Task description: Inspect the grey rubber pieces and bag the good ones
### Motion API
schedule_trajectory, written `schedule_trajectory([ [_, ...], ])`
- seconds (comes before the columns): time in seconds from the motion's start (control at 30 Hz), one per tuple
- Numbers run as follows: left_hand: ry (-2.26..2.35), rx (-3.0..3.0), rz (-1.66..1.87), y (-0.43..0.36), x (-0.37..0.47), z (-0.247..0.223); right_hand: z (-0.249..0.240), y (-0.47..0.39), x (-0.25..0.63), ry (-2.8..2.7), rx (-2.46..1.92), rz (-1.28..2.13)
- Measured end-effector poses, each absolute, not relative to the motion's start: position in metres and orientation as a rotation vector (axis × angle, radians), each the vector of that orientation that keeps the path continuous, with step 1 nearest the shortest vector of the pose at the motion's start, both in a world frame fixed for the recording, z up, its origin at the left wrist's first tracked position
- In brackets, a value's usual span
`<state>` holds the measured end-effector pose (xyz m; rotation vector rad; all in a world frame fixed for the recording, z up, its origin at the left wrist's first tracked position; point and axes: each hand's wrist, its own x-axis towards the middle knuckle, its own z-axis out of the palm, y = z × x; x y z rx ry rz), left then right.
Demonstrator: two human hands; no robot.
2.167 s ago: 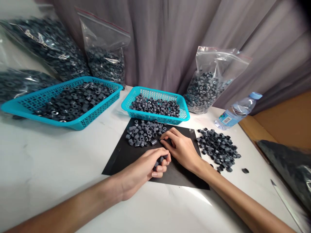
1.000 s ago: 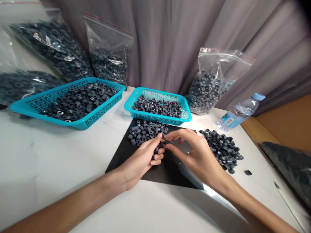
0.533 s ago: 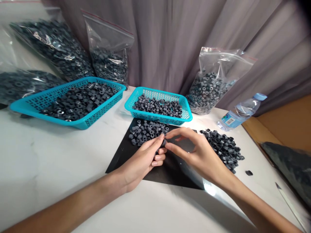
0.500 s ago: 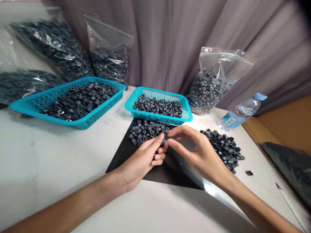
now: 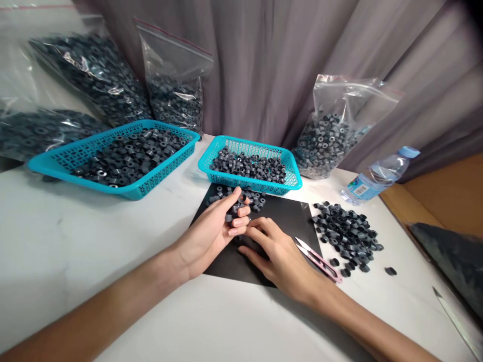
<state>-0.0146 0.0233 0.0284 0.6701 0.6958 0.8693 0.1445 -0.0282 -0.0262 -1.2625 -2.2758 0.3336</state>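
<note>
Several small dark grey rings (image 5: pixel 233 213) lie cupped in my left hand (image 5: pixel 211 231), its fingers curled around them above the black mat (image 5: pixel 222 266). Just right of it and lower, my right hand (image 5: pixel 273 254) reaches down to the mat, thumb and fingers apart. A dark ring (image 5: pixel 237 239) lies near its fingertips, partly hidden. Behind my left hand a pile of grey rings (image 5: pixel 256 199) rests on the mat. Pink-handled snips (image 5: pixel 320 261) lie to the right of my right hand.
Two blue baskets (image 5: pixel 139 187) (image 5: pixel 251 183) of rings stand behind. A pile of black rings (image 5: pixel 350 236) lies right, near a water bottle (image 5: pixel 379 176). Clear bags of rings (image 5: pixel 175 100) (image 5: pixel 324 143) stand by the curtain. A white pointed tool (image 5: pixel 455 319) lies at the right edge.
My right hand has moved down and left, from beside my left fingertips to the mat, uncovering the snips. My left hand has shifted slightly up and left, turning so the rings in it show.
</note>
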Motion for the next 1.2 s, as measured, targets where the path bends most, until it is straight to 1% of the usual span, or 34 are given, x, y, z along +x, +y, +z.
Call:
schedule_trajectory([
  [0.13,0.691,0.658,0.824,0.023,-0.014,0.026,-0.026,-0.028,0.141,-2.393,-1.254,0.080],
  [0.27,0.675,0.664,0.794,0.023,-0.015,0.027,-0.023,-0.025,0.143,-2.398,-1.239,0.037],
  [0.37,0.664,0.684,0.768,0.021,-0.016,0.028,-0.015,-0.021,0.152,-2.270,-1.283,0.133],
  [0.47,0.665,0.700,0.748,0.019,-0.016,0.027,-0.003,-0.018,0.164,-2.048,-1.306,0.317],
  [0.6,0.666,0.717,0.724,0.018,-0.015,0.022,0.014,-0.016,0.174,-1.771,-1.196,0.624],
  [0.7,0.657,0.711,0.704,0.017,-0.012,0.020,0.016,-0.015,0.175,-1.651,-1.127,0.750],
  [0.83,0.626,0.652,0.686,0.014,-0.008,0.019,0.010,-0.014,0.174,-1.645,-1.117,0.775],
  [1.03,0.598,0.545,0.653,0.008,-0.005,0.018,0.014,-0.018,0.171,-1.752,-1.054,0.617],
  [1.1,0.597,0.560,0.666,0.006,-0.004,0.015,0.017,-0.020,0.169,-1.750,-1.031,0.655],
  [1.2,0.586,0.594,0.694,0.006,-0.004,0.009,0.020,-0.024,0.165,-1.710,-1.015,0.816],
])
